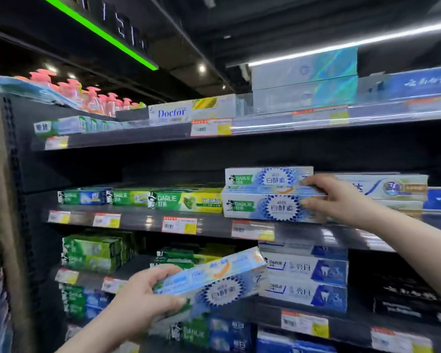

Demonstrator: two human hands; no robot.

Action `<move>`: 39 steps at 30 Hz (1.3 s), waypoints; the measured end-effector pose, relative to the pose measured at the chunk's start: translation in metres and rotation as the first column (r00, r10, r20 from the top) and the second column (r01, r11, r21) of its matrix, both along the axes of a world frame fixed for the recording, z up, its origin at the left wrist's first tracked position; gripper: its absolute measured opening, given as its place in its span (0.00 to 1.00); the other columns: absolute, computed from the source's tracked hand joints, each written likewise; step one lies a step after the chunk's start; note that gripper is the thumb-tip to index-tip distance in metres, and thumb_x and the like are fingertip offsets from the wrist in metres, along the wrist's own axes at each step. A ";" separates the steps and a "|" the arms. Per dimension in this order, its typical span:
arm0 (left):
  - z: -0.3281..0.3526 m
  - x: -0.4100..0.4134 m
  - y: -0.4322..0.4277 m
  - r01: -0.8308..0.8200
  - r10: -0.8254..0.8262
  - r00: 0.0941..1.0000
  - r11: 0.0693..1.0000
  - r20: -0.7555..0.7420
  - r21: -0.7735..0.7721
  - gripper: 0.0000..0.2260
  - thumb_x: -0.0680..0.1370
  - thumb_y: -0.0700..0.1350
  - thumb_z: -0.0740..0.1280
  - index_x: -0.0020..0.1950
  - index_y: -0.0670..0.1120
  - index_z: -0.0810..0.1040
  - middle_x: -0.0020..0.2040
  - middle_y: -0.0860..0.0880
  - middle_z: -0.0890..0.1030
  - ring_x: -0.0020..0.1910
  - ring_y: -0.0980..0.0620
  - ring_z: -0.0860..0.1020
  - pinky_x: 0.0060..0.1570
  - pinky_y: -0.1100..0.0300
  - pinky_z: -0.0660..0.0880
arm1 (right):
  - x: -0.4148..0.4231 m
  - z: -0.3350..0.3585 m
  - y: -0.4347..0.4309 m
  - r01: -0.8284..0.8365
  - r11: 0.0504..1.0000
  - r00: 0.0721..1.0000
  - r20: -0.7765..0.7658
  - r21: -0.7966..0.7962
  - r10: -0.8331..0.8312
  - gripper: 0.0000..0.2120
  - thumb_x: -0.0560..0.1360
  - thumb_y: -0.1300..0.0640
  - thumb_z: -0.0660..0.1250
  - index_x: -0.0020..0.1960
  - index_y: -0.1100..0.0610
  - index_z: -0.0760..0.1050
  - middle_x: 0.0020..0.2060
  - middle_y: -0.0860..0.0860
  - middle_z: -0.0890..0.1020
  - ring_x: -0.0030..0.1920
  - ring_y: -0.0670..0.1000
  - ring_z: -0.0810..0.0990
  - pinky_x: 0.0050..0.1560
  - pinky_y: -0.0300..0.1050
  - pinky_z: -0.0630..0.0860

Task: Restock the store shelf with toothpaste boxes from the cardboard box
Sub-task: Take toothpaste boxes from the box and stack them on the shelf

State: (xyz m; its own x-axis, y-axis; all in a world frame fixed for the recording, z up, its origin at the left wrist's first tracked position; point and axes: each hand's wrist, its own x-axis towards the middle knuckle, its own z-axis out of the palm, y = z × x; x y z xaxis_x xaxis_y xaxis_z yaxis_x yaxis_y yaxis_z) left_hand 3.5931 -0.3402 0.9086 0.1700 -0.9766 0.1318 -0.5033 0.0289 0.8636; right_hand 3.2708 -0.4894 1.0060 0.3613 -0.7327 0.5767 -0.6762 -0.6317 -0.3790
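Two white-and-blue Darlie toothpaste boxes sit stacked on the middle shelf [138,221]: an upper box [265,177] and a lower box [265,206]. My right hand [339,197] grips the right end of the lower box, thumb on top near the upper one. My left hand [148,294] holds a third matching box [219,281] tilted in front of the lower shelves. The cardboard box is out of view.
Green Darlie boxes [186,200] fill the middle shelf to the left of the stack; white-blue boxes [392,187] stand to the right. Above is a shelf with a Doctor box [173,113]. Below are blue-white boxes [306,273] and green packs [94,250].
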 end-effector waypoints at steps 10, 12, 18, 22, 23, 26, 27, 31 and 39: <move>0.002 0.017 -0.053 0.160 -0.160 0.987 0.987 0.004 -0.004 0.31 0.49 0.55 0.73 0.52 0.54 0.78 0.44 0.58 0.85 0.42 0.54 0.83 0.46 0.57 0.78 | 0.006 -0.002 0.008 0.122 0.991 0.993 -0.007 0.047 -0.122 0.21 0.74 0.56 0.66 0.66 0.58 0.69 0.64 0.55 0.72 0.61 0.49 0.71 0.50 0.28 0.63; 0.002 0.014 -0.058 0.192 -0.192 0.981 0.981 0.024 -0.010 0.33 0.49 0.57 0.72 0.54 0.53 0.78 0.46 0.55 0.85 0.42 0.59 0.83 0.45 0.60 0.77 | 0.005 -0.002 0.005 0.142 0.989 0.990 -0.030 0.035 -0.141 0.21 0.74 0.56 0.66 0.66 0.57 0.69 0.63 0.54 0.73 0.64 0.52 0.71 0.55 0.33 0.62; 0.002 0.004 -0.064 0.210 -0.210 0.977 0.978 0.035 0.010 0.27 0.52 0.55 0.72 0.50 0.58 0.77 0.43 0.64 0.83 0.41 0.58 0.83 0.46 0.59 0.78 | 0.005 -0.006 -0.009 0.153 0.988 0.988 -0.020 0.011 -0.152 0.21 0.74 0.55 0.66 0.66 0.55 0.69 0.62 0.55 0.73 0.60 0.51 0.71 0.52 0.32 0.62; 0.001 0.003 -0.070 0.192 -0.192 0.981 0.981 0.019 0.006 0.27 0.52 0.57 0.74 0.51 0.57 0.79 0.46 0.52 0.86 0.45 0.48 0.84 0.53 0.45 0.78 | 0.011 -0.004 -0.019 0.173 0.985 0.984 -0.039 0.005 -0.173 0.22 0.74 0.53 0.65 0.67 0.55 0.69 0.63 0.55 0.73 0.65 0.53 0.69 0.58 0.37 0.63; 0.001 0.002 -0.071 0.202 -0.202 0.979 0.979 0.012 0.002 0.27 0.53 0.56 0.74 0.51 0.56 0.80 0.46 0.51 0.86 0.45 0.48 0.84 0.54 0.45 0.77 | 0.013 -0.004 -0.021 0.180 0.984 0.983 -0.041 0.006 -0.179 0.22 0.74 0.53 0.65 0.67 0.55 0.69 0.64 0.55 0.72 0.66 0.54 0.68 0.61 0.39 0.62; 0.001 -0.001 -0.075 0.208 -0.208 0.978 0.978 -0.001 0.002 0.29 0.52 0.55 0.74 0.52 0.52 0.80 0.46 0.52 0.86 0.44 0.50 0.84 0.54 0.46 0.77 | 0.019 -0.004 -0.026 0.191 0.981 0.981 -0.038 0.022 -0.190 0.22 0.75 0.52 0.65 0.68 0.55 0.68 0.64 0.55 0.71 0.64 0.54 0.69 0.59 0.39 0.63; 0.001 -0.002 -0.076 0.208 -0.209 0.978 0.978 0.008 0.003 0.29 0.52 0.55 0.74 0.52 0.52 0.80 0.46 0.52 0.86 0.44 0.51 0.84 0.54 0.46 0.77 | 0.020 -0.003 -0.027 0.196 0.980 0.980 -0.039 0.031 -0.195 0.22 0.75 0.53 0.64 0.68 0.55 0.67 0.64 0.55 0.71 0.64 0.54 0.70 0.58 0.39 0.63; 0.001 -0.007 -0.080 0.228 -0.228 0.973 0.974 0.030 0.003 0.23 0.53 0.56 0.72 0.48 0.60 0.81 0.46 0.55 0.85 0.46 0.50 0.83 0.55 0.47 0.77 | 0.023 0.001 -0.031 0.198 0.978 0.979 -0.061 0.062 -0.195 0.22 0.76 0.52 0.63 0.69 0.55 0.66 0.64 0.55 0.70 0.64 0.54 0.70 0.61 0.40 0.64; -0.003 -0.014 -0.088 0.245 -0.246 0.969 0.969 -0.031 -0.018 0.21 0.51 0.55 0.72 0.43 0.66 0.80 0.46 0.56 0.84 0.48 0.44 0.82 0.55 0.46 0.76 | 0.025 0.006 -0.033 0.215 0.972 0.973 -0.100 0.097 -0.206 0.22 0.77 0.53 0.61 0.70 0.56 0.65 0.65 0.56 0.69 0.64 0.55 0.70 0.63 0.42 0.65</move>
State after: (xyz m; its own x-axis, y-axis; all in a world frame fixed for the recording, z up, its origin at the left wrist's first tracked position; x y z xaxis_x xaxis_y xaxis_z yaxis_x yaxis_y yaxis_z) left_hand 3.5787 -0.4281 0.9053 -0.0705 -0.9871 0.1437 -0.4511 0.1600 0.8780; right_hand 3.2958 -0.5220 1.0123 0.2385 -0.8534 0.4634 -0.8237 -0.4305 -0.3689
